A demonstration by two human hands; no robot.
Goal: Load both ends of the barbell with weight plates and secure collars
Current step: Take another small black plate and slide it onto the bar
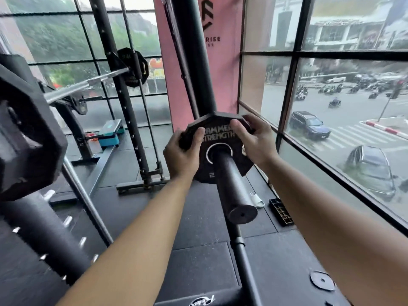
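- Gym corner with tall windows: wet street and traffic outside on the right of the frame, dark rubber floor [198, 217] below.
- Centre frame, a small plate [218, 134] sits on a thick black peg [234, 186]. It's pushed well back toward the upright [189, 62] behind it, and most of the peg is bare in front of it.
- Left hand [180, 156] grips the plate's left rim, thumb laid on the face, fingers curled round behind.
- Right hand [256, 140] has the upper right rim, fingers hooked over the edge.
- Both arms reach out nearly straight, one on each side of the peg.
- Barbell [88, 83] runs across the upper left with a far plate [132, 67] already on its distant end. A big plate [26, 133], blurred, fills the left edge, seemingly on the near end.
- My read: this peg looks like rack storage rather than the bar's own sleeve, so the step is probably fetching the small plate. Whether it's coming off or going on, one frame can't say.
- If it's coming off, the next move is to draw it straight along the peg, kept square so the hole doesn't bind. Then clear the end cap and carry it left to the barbell.
- I can't make out a collar anywhere, so that step looks not yet done.
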